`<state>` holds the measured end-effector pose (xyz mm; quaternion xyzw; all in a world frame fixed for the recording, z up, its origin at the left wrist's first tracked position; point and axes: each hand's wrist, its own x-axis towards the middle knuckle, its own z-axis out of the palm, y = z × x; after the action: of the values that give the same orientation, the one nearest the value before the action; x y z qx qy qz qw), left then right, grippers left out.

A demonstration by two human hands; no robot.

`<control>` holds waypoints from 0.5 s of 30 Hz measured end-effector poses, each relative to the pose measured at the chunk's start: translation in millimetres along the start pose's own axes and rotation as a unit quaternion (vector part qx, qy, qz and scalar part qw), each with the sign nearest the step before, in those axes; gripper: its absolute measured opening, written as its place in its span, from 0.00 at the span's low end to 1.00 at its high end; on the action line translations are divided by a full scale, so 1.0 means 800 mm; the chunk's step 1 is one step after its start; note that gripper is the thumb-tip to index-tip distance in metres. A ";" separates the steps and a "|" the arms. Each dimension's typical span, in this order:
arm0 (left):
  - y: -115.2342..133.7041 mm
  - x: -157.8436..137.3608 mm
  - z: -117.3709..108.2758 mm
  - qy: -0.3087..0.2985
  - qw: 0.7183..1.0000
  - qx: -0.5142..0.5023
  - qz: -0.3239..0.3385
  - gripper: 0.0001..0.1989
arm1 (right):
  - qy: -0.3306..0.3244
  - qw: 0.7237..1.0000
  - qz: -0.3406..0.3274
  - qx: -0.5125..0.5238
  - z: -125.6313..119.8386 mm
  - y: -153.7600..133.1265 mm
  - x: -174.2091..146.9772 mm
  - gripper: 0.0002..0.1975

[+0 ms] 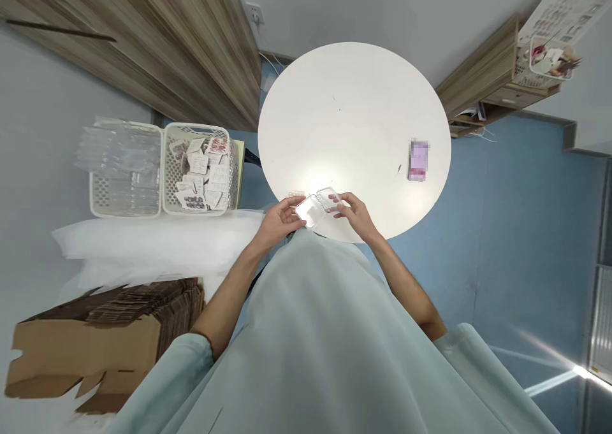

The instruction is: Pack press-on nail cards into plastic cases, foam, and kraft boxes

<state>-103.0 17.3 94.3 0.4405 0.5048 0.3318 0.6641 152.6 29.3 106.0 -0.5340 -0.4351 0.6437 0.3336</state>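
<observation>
A small clear plastic hinged box (310, 212) is held unfolded over the near edge of the round white table (354, 77). My left hand (283, 220) grips its left half between thumb and fingers. My right hand (354, 215) pinches the other half, the transparent lid (327, 198), at its right side. Something whitish shows in the left half, but I cannot tell whether it is a card or the table seen through. Just beyond my left fingertips lies a small card with reddish print (296, 194), partly hidden by the hand.
A blurred purple pack (419, 160) lies on the table's right side. At left stand a basket of printed cards (165, 166) and a basket of clear plastic boxes (95, 198). Below them are white wrapping rolls (157, 243) and flattened cardboard boxes (86, 351). A wooden cabinet (488, 71) stands right.
</observation>
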 end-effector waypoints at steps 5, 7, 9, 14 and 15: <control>-0.005 -0.005 0.005 0.007 0.999 -0.034 -0.032 0.34 | 0.055 0.998 -0.023 -0.020 0.008 0.007 0.022 0.20; -0.006 -0.007 0.006 0.014 0.999 -0.031 -0.037 0.32 | 0.046 0.998 -0.022 -0.026 0.008 0.011 0.031 0.21; -0.005 -0.009 0.007 0.018 0.998 -0.024 -0.048 0.29 | 0.024 0.999 -0.023 -0.036 0.005 0.012 0.038 0.22; 0.000 -0.011 0.003 0.036 0.996 -0.039 -0.065 0.32 | -0.077 0.995 -0.019 -0.052 0.008 0.008 0.050 0.21; 0.001 -0.012 0.001 0.035 0.996 -0.052 -0.065 0.37 | -0.100 0.993 -0.017 -0.055 0.012 0.007 0.052 0.21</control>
<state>-104.4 8.9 98.3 0.3595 0.5373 0.3289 0.6884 134.9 62.3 84.5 -0.4769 -0.5098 0.6634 0.2693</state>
